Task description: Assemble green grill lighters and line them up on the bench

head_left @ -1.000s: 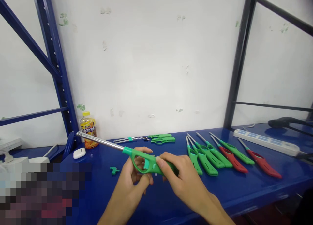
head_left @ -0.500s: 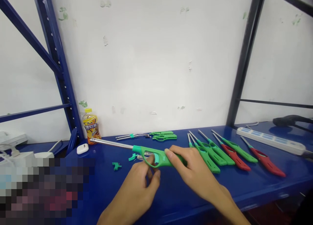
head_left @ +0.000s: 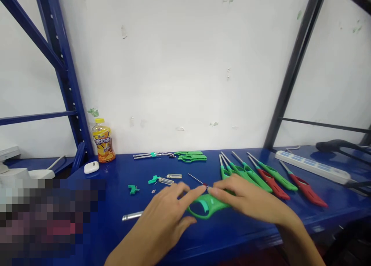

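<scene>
A green gas lighter [head_left: 215,206] lies low over the blue table, its metal barrel passing beneath my left hand [head_left: 171,210]. That hand has its index finger stretched toward a small screwdriver [head_left: 196,178], its thumb apart near the trigger guard. My right hand [head_left: 242,196] covers the rear of the lighter. Its thumb and fingertips close at the screwdriver's reddish handle, mostly hidden there. The thin shaft points left. Left of the hands are a loose teal trigger [head_left: 133,189], another teal piece [head_left: 153,179] and small metal-and-clear parts [head_left: 174,176].
Several green lighters [head_left: 252,179] and red lighters [head_left: 308,188] lie at right, before a white power strip [head_left: 313,167]. Green shell halves [head_left: 191,157] and metal barrels [head_left: 145,156] lie at the back. A drink bottle [head_left: 103,142] and white earphone case [head_left: 91,167] stand left.
The lighter has come down from a raised hold toward the table. My left finger has left its trigger, and both hands have moved together near the screwdriver, which now shows.
</scene>
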{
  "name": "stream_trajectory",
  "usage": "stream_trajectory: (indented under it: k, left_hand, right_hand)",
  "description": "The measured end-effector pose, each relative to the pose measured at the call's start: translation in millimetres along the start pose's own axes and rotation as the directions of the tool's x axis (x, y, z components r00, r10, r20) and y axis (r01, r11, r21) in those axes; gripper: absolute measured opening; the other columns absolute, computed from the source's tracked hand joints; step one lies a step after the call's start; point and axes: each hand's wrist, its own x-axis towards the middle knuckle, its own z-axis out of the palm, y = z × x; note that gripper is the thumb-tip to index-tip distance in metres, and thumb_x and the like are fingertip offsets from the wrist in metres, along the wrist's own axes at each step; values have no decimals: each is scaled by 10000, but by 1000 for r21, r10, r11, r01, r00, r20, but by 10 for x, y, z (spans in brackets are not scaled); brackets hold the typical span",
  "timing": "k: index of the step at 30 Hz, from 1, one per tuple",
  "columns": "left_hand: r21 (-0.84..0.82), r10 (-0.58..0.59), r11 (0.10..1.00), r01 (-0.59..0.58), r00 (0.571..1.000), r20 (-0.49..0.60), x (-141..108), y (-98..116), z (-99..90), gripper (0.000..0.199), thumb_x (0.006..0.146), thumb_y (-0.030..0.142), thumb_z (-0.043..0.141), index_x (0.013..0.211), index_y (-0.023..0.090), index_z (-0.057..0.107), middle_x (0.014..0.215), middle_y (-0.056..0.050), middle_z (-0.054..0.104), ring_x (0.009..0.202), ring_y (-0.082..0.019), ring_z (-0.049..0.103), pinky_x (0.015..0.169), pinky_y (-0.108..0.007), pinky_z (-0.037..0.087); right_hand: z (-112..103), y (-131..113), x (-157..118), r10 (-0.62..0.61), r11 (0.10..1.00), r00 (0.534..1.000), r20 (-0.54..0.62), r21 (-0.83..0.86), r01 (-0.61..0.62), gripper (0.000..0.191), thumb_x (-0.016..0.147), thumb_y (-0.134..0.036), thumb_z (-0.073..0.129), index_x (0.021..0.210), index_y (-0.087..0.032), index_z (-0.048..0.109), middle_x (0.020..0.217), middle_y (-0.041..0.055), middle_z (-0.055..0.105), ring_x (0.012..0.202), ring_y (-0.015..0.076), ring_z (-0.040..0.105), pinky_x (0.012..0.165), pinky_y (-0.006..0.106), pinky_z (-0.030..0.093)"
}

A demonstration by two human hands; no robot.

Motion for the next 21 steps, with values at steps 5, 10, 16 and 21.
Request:
stream_trajectory:
  k: [5,10,16,21]
  left_hand:
    - [-8,-78,997,82,971,226,32,-6,106,301,990,163,624,1228,340,675,1025,20,714,957,-225,693,798,-321,480]
    - [-67,-122,987,146,952,281,17,-19,23,340,971,104,570,1199,330,681,1089,3,689,1040,-220,671,870,-314,473]
    - [-102,-138,979,178,938,318,-40,-95,-23,568,888,-11,448,1276,354,646,1250,-13,643,1138,-220,629,1003,-348,468]
    - [-59,-153,982,181,934,321,-76,-155,-19,517,897,34,482,1277,340,653,1250,-27,672,1181,-270,609,1011,-411,468]
  right_hand:
    - [-20,49,-34,-32,996,979,200,-72,47,451,1079,-417,428,727,-204,613,663,-17,617,634,144,534,654,285,361]
    - [66,169,110,58,987,998,24,-154,-54,341,1083,-347,408,1089,-264,739,833,6,753,761,183,675,691,282,426]
    - [327,351,366,202,859,965,-168,-443,-257,273,1020,-355,586,1222,-198,682,975,111,772,939,305,718,736,341,430]
    - [391,356,420,206,851,963,-174,-453,-264,249,1025,-401,593,1061,-184,709,1002,116,776,940,303,721,738,345,419]
